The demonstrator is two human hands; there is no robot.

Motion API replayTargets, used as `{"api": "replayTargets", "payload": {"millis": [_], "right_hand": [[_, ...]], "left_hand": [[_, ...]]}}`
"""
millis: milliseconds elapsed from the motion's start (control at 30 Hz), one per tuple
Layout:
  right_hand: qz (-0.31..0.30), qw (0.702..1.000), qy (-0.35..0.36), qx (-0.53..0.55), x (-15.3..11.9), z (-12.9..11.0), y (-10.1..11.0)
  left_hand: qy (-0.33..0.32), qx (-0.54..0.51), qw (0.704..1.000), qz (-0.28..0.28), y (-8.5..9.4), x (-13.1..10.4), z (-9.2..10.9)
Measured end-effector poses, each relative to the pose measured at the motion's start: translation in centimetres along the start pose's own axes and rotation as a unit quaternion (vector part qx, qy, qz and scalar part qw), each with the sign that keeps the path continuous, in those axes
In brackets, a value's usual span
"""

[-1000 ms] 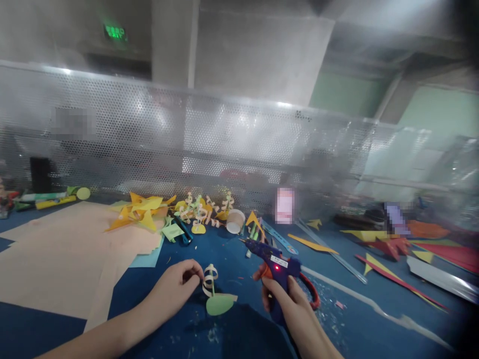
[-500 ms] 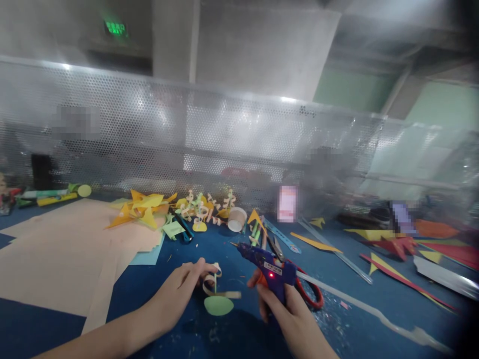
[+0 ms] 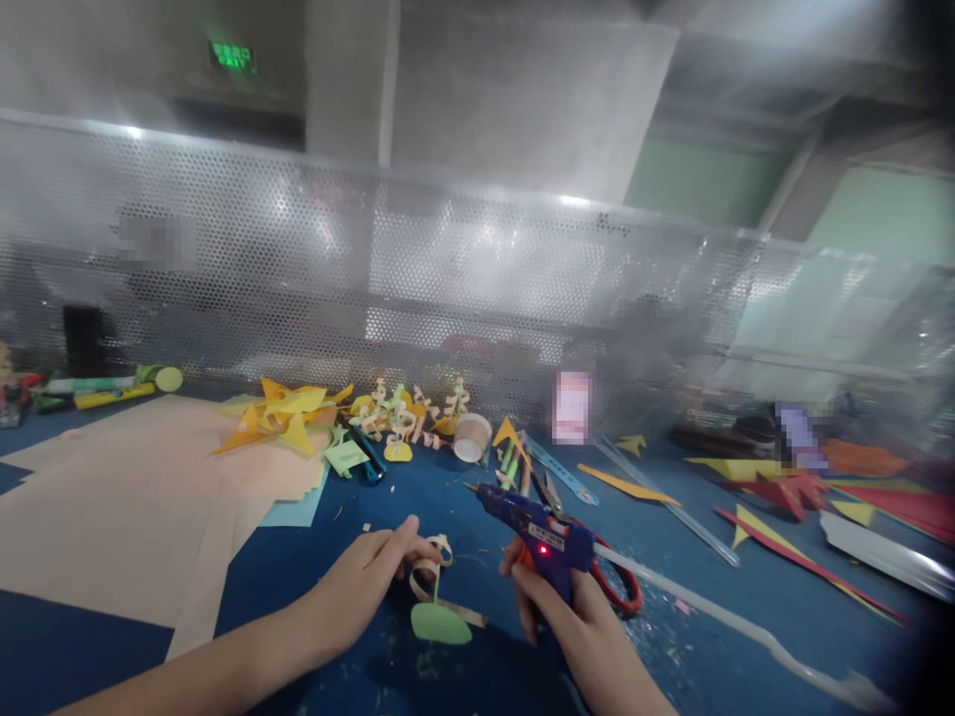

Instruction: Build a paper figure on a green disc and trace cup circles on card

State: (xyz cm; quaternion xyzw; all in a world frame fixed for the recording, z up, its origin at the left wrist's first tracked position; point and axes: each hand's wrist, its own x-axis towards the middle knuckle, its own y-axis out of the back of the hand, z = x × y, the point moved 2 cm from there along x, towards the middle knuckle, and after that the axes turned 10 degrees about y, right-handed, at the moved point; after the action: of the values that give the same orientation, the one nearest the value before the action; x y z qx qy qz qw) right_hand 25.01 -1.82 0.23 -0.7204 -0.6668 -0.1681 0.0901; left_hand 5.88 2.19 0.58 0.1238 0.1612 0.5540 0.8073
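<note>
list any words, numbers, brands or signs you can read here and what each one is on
"EXIT", on the green lit sign up on the wall; the characters above it are too blurred to read.
White label on the glue gun: has print, too small and blurred to read.
Pink panel behind the table: pixelated, nothing readable.
I can read no numbers or brands.
</note>
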Motion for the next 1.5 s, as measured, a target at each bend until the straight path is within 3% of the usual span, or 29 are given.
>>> {"api": "replayTargets", "payload": {"millis": [300, 633, 733, 833, 1067, 1267, 1367, 1500], "right_hand": [[0.04, 0.998, 0.003, 0.041, 0.0, -0.2, -0.4], [0.049, 0.998, 0.01, 0.039, -0.1, 0.1, -0.3], [0.019, 1.0, 0.008, 0.008, -0.3, 0.0, -0.5], [-0.05, 0.998, 0.001, -0.024, -0.6, -0.1, -0.6], [-0.102, 0.993, -0.006, -0.055, -0.8, 0.0, -0.7], [-0.068, 0.997, -0.011, -0.046, -1.1, -0.1, -1.2], [-0.06, 0.997, 0.003, -0.047, -1.3, -0.1, -1.3], [-0.033, 0.998, 0.011, -0.043, -1.6, -0.2, -1.5]], "left_hand": [[-0.003, -0.018, 1.0, 0.012, 0.1, 0.0, 0.3], [-0.038, -0.097, 0.993, 0.049, 2.0, 1.1, 0.4], [-0.014, -0.158, 0.987, 0.038, 2.0, 1.5, -0.3], [0.012, -0.202, 0.978, 0.051, 2.0, 1.9, -0.9], [-0.022, -0.18, 0.981, 0.073, 2.4, 1.8, -0.9], [-0.028, -0.129, 0.988, 0.083, 2.2, 1.5, -0.4], [-0.054, -0.16, 0.983, 0.075, 2.2, 1.7, -0.4], [-0.041, -0.197, 0.978, 0.059, 2.3, 2.0, -0.9]]}}
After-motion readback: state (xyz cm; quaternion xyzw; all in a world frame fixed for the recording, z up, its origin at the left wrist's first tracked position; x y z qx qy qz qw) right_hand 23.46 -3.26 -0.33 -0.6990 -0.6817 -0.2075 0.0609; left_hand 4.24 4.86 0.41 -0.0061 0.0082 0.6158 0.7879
